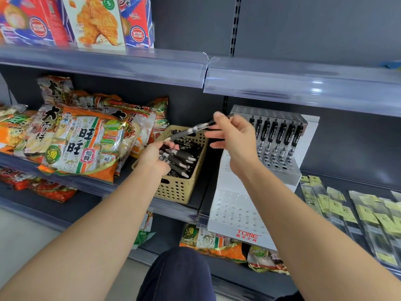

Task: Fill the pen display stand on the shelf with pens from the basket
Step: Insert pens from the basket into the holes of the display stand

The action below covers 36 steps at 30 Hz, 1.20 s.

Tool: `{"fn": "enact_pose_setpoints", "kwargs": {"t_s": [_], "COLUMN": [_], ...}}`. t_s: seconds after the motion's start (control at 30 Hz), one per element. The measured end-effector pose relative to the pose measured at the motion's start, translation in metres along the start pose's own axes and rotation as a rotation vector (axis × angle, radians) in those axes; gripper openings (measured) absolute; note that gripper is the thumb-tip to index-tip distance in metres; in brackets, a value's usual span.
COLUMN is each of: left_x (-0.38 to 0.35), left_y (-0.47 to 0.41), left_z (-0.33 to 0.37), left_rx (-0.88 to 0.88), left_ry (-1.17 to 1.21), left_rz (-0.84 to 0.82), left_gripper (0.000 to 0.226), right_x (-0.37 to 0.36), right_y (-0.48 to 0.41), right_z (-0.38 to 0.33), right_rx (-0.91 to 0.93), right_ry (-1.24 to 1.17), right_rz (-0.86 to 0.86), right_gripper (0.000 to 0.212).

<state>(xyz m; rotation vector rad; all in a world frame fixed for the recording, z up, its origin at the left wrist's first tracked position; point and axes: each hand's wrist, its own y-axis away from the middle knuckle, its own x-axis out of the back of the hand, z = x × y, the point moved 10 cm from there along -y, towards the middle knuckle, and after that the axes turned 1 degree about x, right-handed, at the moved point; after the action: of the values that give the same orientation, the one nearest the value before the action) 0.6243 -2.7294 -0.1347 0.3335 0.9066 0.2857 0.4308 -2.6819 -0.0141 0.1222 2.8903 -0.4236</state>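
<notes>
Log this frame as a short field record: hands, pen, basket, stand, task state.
right hand: pinches the upper end of a black click pen
left hand: on that pen's lower end, over the basket
basket: beige perforated plastic basket, many black pens inside
stand: white tiered pen display stand, seven black pens in the back row, front tiers unfilled
task state: filling under way

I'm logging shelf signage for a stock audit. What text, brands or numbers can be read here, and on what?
"TOME": red, on the front of the white pen display stand; the small line beneath is unclear.
"DETROIT PISTONS": round badges on the red snack boxes, top shelf.
"旺旺" and "5角": on the orange snack bag.
"5角": also on the bag on the lower shelf.
Yellow-tagged packets: too blurred to read.
</notes>
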Motion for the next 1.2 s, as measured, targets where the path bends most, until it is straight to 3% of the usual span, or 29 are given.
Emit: {"fn": "enact_pose_setpoints", "kwargs": {"t_s": [0.1, 0.17, 0.3, 0.43, 0.67, 0.87, 1.2], "left_x": [-0.016, -0.023, -0.037, -0.054, -0.057, -0.061, -0.086], "left_y": [0.016, 0.022, 0.035, 0.05, 0.048, 0.048, 0.056], "left_z": [-0.018, -0.027, -0.044, -0.054, -0.06, -0.055, -0.059], "left_rx": [0.072, 0.114, 0.163, 0.134, 0.122, 0.034, -0.147], "left_ry": [-0.047, -0.11, -0.305, -0.366, -0.342, -0.333, -0.434], "left_rz": [-0.086, -0.145, -0.239, -0.316, -0.316, -0.332, -0.284], "left_gripper": [0.012, 0.012, 0.02, 0.025, 0.019, 0.015, 0.015], "right_x": [0.004, 0.006, -0.012, -0.014, -0.009, 0.001, 0.036], "right_y": [-0.006, -0.011, -0.018, -0.013, -0.007, 0.001, 0.0], "right_z": [-0.003, 0.0, 0.03, 0.038, 0.04, 0.046, 0.032], "right_rx": [-0.002, 0.024, -0.049, -0.047, -0.058, -0.275, -0.328], "right_ry": [0.083, 0.277, 0.582, 0.63, 0.68, 0.423, 0.176], "right_rz": [0.077, 0.094, -0.095, -0.097, -0.07, -0.136, 0.055], "right_gripper": [0.018, 0.017, 0.018, 0.038, 0.045, 0.019, 0.027]}}
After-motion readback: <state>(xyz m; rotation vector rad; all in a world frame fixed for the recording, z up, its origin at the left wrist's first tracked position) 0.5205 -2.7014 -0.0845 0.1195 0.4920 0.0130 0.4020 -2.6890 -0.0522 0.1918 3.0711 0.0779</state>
